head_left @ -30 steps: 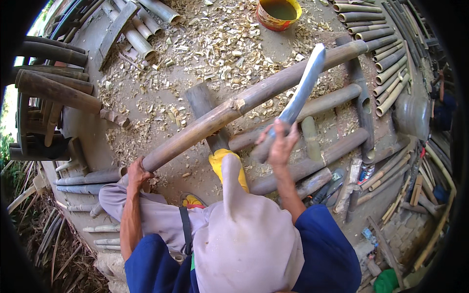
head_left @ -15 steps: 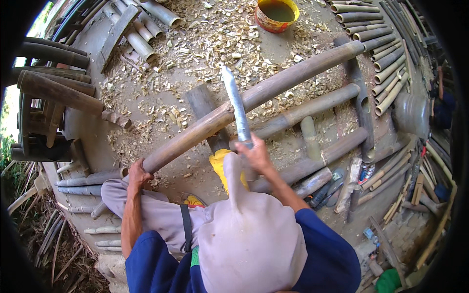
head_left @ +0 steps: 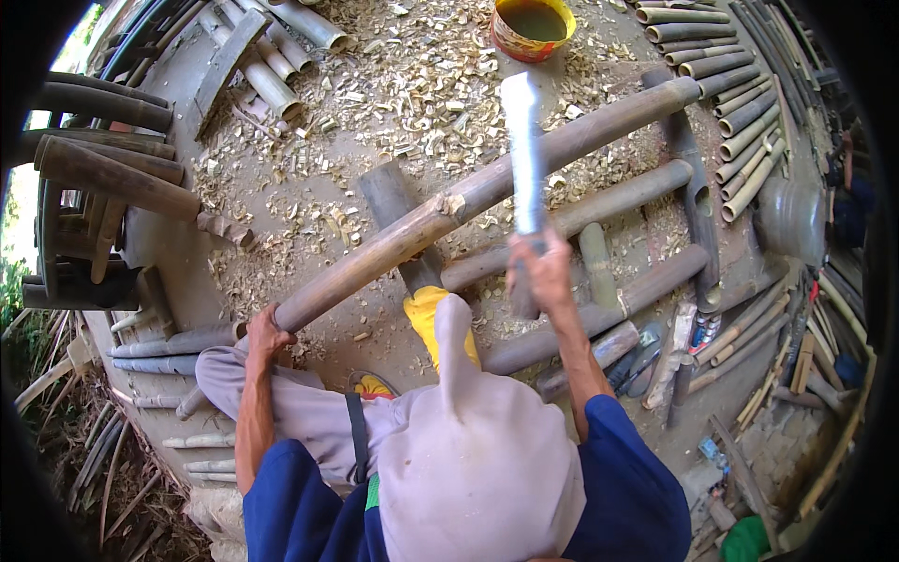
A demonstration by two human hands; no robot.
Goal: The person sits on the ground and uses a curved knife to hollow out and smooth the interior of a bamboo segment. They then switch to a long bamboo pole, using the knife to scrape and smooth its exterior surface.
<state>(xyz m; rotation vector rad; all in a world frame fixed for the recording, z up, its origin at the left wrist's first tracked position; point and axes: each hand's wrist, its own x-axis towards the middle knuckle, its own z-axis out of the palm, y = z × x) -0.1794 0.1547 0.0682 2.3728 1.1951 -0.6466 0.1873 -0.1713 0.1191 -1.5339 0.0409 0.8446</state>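
Observation:
A long brown bamboo pole (head_left: 365,257) slants from my left knee up to the far right. My left hand (head_left: 267,335) is closed around its near end. A small pale notch (head_left: 454,204) shows near the middle of the pole. In my right hand (head_left: 545,272) is a machete (head_left: 525,155), gripped by its handle, blade pointing away from me and slightly blurred. The blade is lifted over the pole, to the right of the notch; I cannot tell how high. Beneath the pole lies a dark bamboo piece (head_left: 386,195), with my yellow-covered foot (head_left: 429,314) by its near end.
A joined bamboo frame (head_left: 571,214) lies to the right. Pale wood chips (head_left: 403,103) cover the ground ahead, beside a red and yellow bucket (head_left: 530,37) of murky liquid. Cut bamboo lengths (head_left: 740,117) line the far right; more bamboo poles (head_left: 112,178) are stacked at left.
My right hand has moved right and slightly nearer, swinging the machete away from the middle of the pole. The notch there is now uncovered. My left hand stays put.

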